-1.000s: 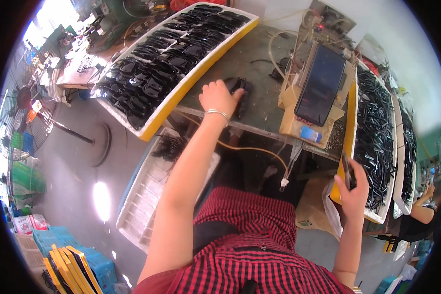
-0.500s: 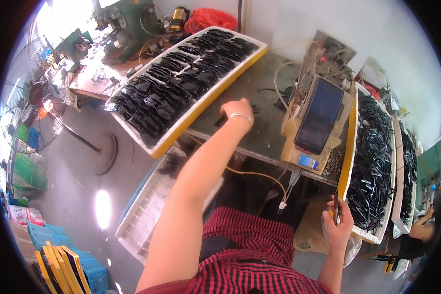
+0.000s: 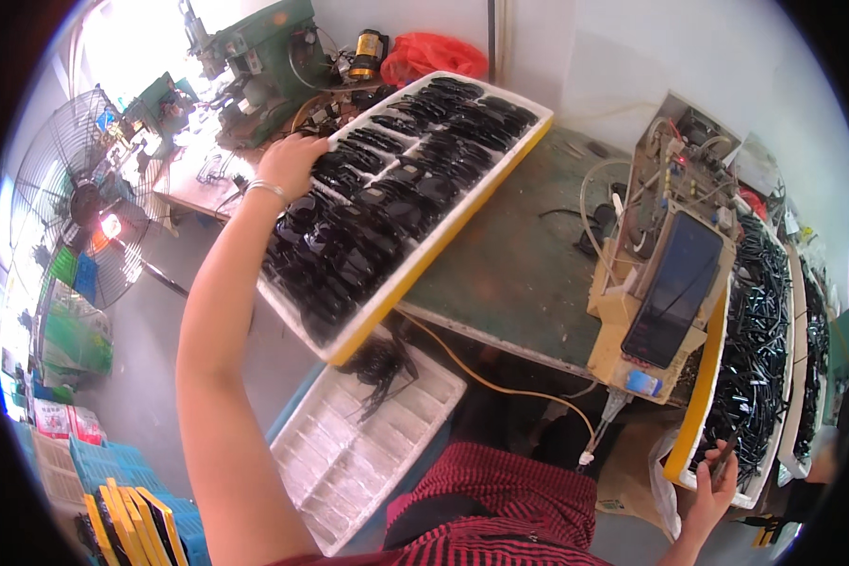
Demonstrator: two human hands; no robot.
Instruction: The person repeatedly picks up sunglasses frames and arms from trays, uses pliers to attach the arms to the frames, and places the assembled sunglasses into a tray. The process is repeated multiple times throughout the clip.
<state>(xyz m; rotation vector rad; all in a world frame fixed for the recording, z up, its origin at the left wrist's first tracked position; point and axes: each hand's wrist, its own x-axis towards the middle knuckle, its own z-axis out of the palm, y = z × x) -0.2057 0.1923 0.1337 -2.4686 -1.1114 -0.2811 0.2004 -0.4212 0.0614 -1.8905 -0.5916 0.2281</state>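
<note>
Arms [image 3: 222,311]: left stretched forward, right low at near right.
Left hand [image 3: 291,170]: over the left rim of the left tray [image 3: 391,313], by black eyewear frames [image 3: 387,203]; cannot tell whether its fingers grip.
Right hand [image 3: 712,492]: fingers pinch a slim dark piece [image 3: 724,456] at the right tray [image 3: 704,401].
Unclear: left fingertips; right forearm [image 3: 689,547] cut off.

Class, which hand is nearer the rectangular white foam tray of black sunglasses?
Left. The left hand is at the left edge of the tray; the right hand, off to its right.
</note>
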